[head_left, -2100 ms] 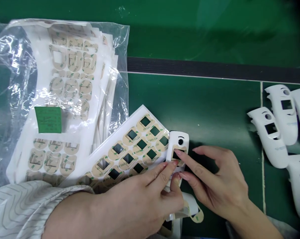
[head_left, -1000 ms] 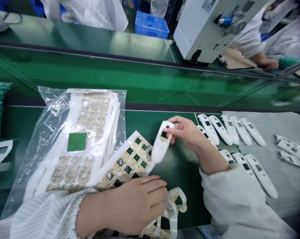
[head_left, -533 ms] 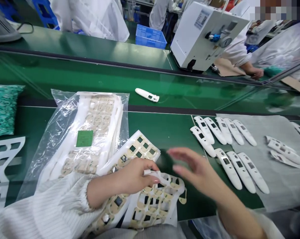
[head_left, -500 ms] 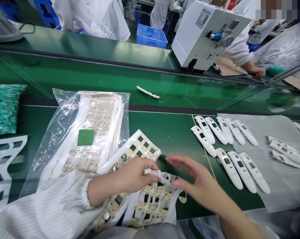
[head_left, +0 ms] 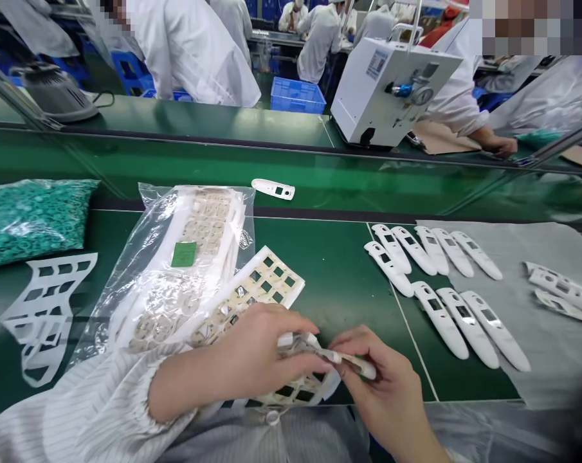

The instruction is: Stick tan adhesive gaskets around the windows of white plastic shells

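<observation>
At the lower centre, a curled white sheet with beige adhesive cut-outs is gripped between the closed thumb and fingers of the left hand. Its right-hand end is pinched by the thumb and forefinger of the curled right hand. Beyond the left hand, a flat white sheet of beige window-shaped stickers is partly covered. At the right, elongated white plastic shells are laid out. At the upper centre, a single white shell is seen lying apart.
</observation>
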Motion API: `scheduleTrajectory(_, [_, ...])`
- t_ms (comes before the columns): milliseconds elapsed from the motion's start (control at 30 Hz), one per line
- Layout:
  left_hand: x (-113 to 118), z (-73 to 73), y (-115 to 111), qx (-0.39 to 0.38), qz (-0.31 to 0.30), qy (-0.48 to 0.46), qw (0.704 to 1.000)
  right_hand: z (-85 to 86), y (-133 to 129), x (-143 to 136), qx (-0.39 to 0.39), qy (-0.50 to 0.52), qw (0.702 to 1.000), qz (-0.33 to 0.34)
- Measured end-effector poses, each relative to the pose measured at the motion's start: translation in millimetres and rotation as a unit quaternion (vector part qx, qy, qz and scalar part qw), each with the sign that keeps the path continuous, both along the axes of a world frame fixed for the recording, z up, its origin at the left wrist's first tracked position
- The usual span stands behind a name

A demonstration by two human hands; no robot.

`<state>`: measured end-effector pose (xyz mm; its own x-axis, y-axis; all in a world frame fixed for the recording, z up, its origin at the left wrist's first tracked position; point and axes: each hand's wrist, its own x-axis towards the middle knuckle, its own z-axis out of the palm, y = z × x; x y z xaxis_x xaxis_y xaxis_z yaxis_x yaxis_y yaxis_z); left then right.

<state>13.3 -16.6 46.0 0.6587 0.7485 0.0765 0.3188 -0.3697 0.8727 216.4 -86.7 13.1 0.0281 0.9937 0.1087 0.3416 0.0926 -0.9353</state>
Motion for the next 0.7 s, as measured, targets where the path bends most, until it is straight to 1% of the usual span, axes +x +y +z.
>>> scheduleTrajectory(100, [4.8, 0.2, -9.6, 0.066, 0.032, -0.051, 0.996, 11.7, -4.7, 0.7, 0.037, 0.011, 0.999, 0.016])
scheduleTrajectory(200, [6.4, 0.1, -20.2, 0.107, 0.043, -0.072, 0.991, 21.1, -8.1, 4.7, 0.048, 0.044, 0.997, 0.047])
scheduleTrajectory(267, [6.7, 2.2, -26.7, 0.134, 0.047, -0.084, 0.986, 24.2, -10.0, 7.2, 0.056, 0.052, 0.995, 0.059])
scheduleTrajectory(333, [7.4, 5.4, -32.0, 0.150, 0.065, -0.089, 0.983, 24.3, -11.7, 8.9, 0.080, 0.044, 0.994, 0.054])
scheduleTrajectory(433, [9.8, 8.6, -37.4, 0.144, 0.107, -0.087, 0.980, 21.1, -13.8, 10.3, 0.134, 0.020, 0.990, 0.039])
scheduleTrajectory(500, [11.5, 8.6, -39.8, 0.133, 0.121, -0.088, 0.980, 18.9, -14.7, 11.0, 0.165, -0.007, 0.985, 0.038])
scheduleTrajectory(567, [12.1, 7.6, -41.3, 0.126, 0.122, -0.094, 0.980, 17.7, -14.9, 11.8, 0.183, -0.026, 0.982, 0.044])
scheduleTrajectory(633, [11.4, 7.2, -41.8, 0.127, 0.120, -0.094, 0.980, 17.1, -14.6, 12.8, 0.183, -0.029, 0.982, 0.045])
scheduleTrajectory(700, [10.0, 9.5, -41.2, 0.132, 0.109, -0.071, 0.983, 16.3, -14.0, 13.9, 0.181, -0.026, 0.982, 0.042])
